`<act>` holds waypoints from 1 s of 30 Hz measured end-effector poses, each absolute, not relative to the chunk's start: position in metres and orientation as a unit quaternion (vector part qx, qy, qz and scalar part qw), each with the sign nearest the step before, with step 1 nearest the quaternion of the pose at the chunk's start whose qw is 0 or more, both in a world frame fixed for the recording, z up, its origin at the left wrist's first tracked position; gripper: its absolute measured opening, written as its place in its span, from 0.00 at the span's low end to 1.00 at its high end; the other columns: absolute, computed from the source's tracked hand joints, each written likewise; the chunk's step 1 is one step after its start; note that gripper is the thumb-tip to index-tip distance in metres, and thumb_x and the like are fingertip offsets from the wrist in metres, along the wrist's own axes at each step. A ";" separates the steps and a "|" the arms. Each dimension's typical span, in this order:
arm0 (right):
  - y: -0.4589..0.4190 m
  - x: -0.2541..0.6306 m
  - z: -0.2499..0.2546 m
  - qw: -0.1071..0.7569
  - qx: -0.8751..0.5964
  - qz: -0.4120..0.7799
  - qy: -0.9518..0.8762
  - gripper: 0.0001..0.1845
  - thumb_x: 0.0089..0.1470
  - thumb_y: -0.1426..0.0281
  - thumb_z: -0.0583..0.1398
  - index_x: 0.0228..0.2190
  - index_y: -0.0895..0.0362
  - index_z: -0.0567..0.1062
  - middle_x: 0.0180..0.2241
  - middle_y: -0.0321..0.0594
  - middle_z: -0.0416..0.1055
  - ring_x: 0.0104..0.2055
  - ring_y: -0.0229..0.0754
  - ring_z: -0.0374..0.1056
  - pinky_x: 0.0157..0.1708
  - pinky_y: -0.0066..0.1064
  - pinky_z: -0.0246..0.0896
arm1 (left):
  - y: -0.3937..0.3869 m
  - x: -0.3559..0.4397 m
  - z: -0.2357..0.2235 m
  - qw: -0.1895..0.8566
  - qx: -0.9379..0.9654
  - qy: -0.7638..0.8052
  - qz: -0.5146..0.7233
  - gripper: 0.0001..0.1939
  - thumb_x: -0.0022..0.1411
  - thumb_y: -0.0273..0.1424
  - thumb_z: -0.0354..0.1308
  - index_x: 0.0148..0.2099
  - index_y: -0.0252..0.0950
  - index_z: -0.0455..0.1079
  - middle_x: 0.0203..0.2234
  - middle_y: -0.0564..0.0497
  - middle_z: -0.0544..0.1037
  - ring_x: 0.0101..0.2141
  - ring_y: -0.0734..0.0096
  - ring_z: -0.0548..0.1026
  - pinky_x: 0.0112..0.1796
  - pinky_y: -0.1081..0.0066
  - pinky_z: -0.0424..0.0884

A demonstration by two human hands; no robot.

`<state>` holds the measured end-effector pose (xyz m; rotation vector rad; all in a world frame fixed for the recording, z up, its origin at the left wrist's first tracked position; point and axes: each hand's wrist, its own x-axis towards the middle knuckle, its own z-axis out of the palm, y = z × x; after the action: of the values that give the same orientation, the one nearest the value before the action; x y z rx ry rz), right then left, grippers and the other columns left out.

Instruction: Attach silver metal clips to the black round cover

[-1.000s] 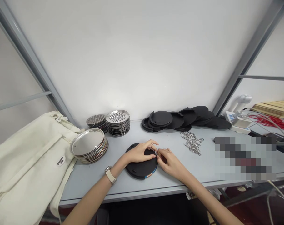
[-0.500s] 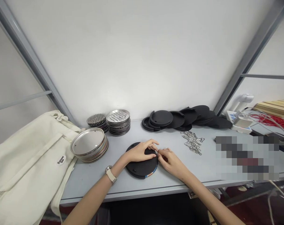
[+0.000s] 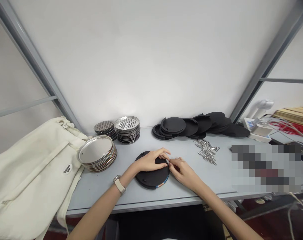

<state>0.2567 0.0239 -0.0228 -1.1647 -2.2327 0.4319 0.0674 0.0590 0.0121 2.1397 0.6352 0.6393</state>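
Observation:
A black round disc (image 3: 153,178) lies flat near the table's front edge, with a blue and orange strip along its lower right rim. Across its top rests my left hand (image 3: 150,161), fingers and thumb curved around its right side and holding it down. My right hand (image 3: 180,169) is at the disc's right rim, thumb and forefinger pinched together. Between the fingertips of both hands shows a bit of a small shiny metal piece (image 3: 167,161), mostly hidden. Right of the hands lies a heap of metal clips (image 3: 206,151).
Stacks of round metal plates (image 3: 96,150) and embossed round tins (image 3: 127,128) stand at left, beside a cream bag (image 3: 36,176). More black discs (image 3: 173,126) overlap along the wall. At right are a white device (image 3: 260,131), red cord (image 3: 291,128) and a blurred-out patch.
Both hands stay at the disc's right rim, with only small finger movements. The shiny metal piece between the fingertips shows less than before. The whole view has shifted slightly.

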 end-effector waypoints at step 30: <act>0.024 0.256 -0.024 0.299 -0.438 0.170 -0.831 0.20 0.63 0.68 0.45 0.19 0.56 0.60 0.18 0.32 0.61 0.21 0.36 0.54 0.35 0.33 0.54 | 0.058 0.068 0.013 0.389 0.852 0.246 0.249 0.21 0.59 0.24 0.56 0.54 0.39 0.61 0.42 0.49 0.75 0.45 0.69 0.72 0.50 0.65 0.66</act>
<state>0.2560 0.0245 -0.0238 -1.1624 -2.2068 0.4512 0.0681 0.0585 0.0125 2.1677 0.6255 0.6329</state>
